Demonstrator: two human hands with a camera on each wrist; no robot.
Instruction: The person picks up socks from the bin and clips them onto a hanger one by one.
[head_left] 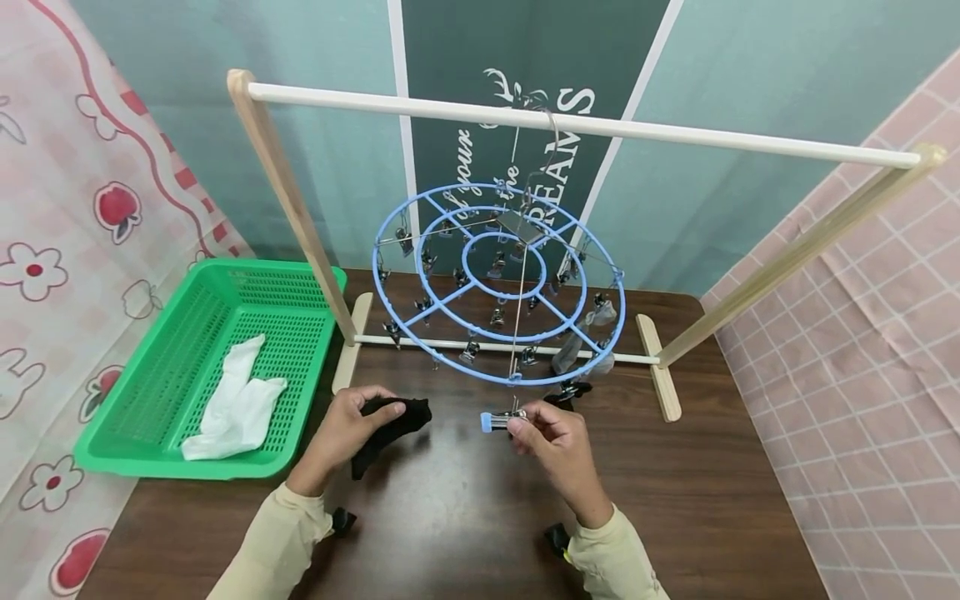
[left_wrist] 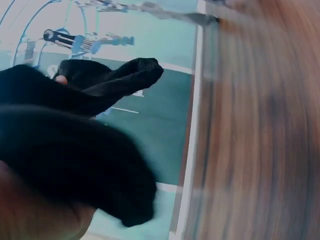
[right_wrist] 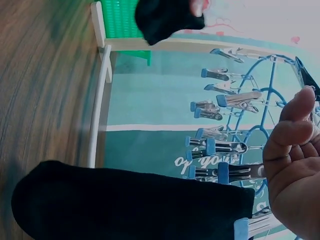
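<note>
A black sock point(head_left: 390, 425) is pinched between the thumb and fingers of my left hand point(head_left: 345, 429), its loose end drooping over the table. In the left wrist view the sock point(left_wrist: 70, 155) fills much of the picture, blurred. My right hand point(head_left: 558, 442) pinches a metal clip with blue tips point(head_left: 498, 421), one of those hanging from the round blue hanger point(head_left: 480, 329). The clip points left towards the held sock, apart from it. Another black sock point(right_wrist: 130, 205) hangs from a neighbouring clip point(right_wrist: 250, 227), close by my right hand in the right wrist view.
The hanger hooks over the white rail point(head_left: 420, 106) of a wooden stand point(head_left: 292, 200). A grey sock point(head_left: 573, 346) hangs at its right side. On the left, a green basket point(head_left: 303, 442) holds white socks point(head_left: 240, 408). Brown tabletop point(head_left: 465, 517) lies beneath my hands.
</note>
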